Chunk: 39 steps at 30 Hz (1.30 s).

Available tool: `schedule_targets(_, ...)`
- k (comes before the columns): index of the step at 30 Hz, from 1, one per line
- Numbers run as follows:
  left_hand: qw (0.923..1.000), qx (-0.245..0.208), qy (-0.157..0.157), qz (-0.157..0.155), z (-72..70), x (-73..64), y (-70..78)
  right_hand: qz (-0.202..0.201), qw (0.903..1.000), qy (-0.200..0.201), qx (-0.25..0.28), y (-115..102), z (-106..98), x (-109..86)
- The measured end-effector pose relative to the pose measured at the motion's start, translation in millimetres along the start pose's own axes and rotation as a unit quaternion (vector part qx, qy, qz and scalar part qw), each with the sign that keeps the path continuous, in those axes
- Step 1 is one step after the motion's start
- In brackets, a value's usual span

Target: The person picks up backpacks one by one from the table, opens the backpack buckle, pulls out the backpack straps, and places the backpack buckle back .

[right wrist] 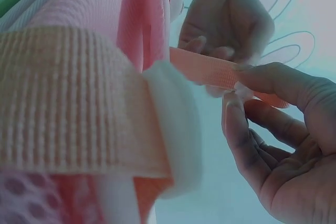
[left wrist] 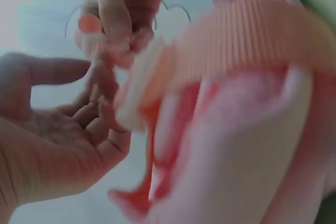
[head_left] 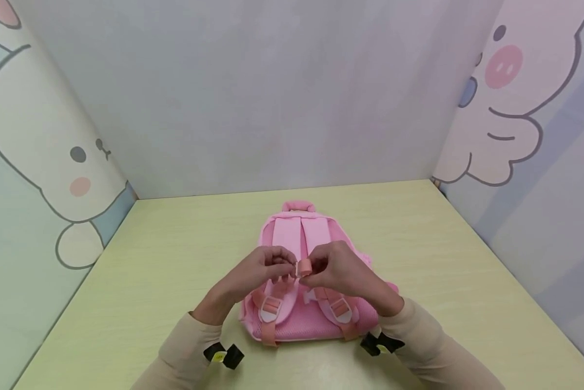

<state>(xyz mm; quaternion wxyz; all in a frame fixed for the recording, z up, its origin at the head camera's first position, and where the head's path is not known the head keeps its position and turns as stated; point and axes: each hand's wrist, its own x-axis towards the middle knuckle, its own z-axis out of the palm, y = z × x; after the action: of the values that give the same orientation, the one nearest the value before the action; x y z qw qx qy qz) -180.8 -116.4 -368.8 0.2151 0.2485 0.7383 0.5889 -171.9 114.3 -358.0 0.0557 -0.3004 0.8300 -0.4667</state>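
A pink backpack (head_left: 316, 319) lies on the table with its shoulder straps facing up. Above its middle, my right hand (head_left: 343, 271) pinches a peach webbing strap (right wrist: 205, 69) at a small white plastic piece (right wrist: 242, 92). My left hand (head_left: 267, 268) meets it from the other side, thumb and fingertips pinching at the white piece. The strap forms a small loop (head_left: 304, 266) between the hands. Below them, a white buckle part (head_left: 310, 296) hangs at the backpack's centre. In the left wrist view a blurred peach strap (left wrist: 236, 45) fills the foreground.
White adjusters (head_left: 271, 307) with peach webbing sit on both lower shoulder straps. The backpack's carry handle (head_left: 298, 206) points to the far side of the pale yellow table (head_left: 189, 233). Walls with cartoon animals stand at the left and right, a plain one behind.
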Motion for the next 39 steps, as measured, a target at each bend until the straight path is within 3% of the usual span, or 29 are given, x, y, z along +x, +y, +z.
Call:
schedule_targets(6,0.9967,0.062,-0.053,-0.004,-4.2,0.8,-5.7,0.016,0.9995,-0.012,0.024,2.0,-4.0,1.4)
schedule_targets(9,0.9956,0.071,-0.061,0.005,-4.7,2.5,-7.5,0.025,0.9987,-0.017,0.04,2.6,-6.9,1.5)
schedule_targets(21,0.9945,0.077,-0.069,0.01,-5.5,3.8,-8.6,0.038,0.9993,-0.006,0.006,0.9,-17.0,0.3)
schedule_targets(31,0.9909,0.123,-0.055,0.004,-2.9,2.9,-8.0,0.046,0.9987,0.016,0.016,-2.3,-26.6,-2.9)
schedule_targets(39,0.9916,0.121,-0.045,0.004,-3.3,4.5,-8.1,0.055,0.998,0.023,0.022,-4.0,-35.2,-3.5)
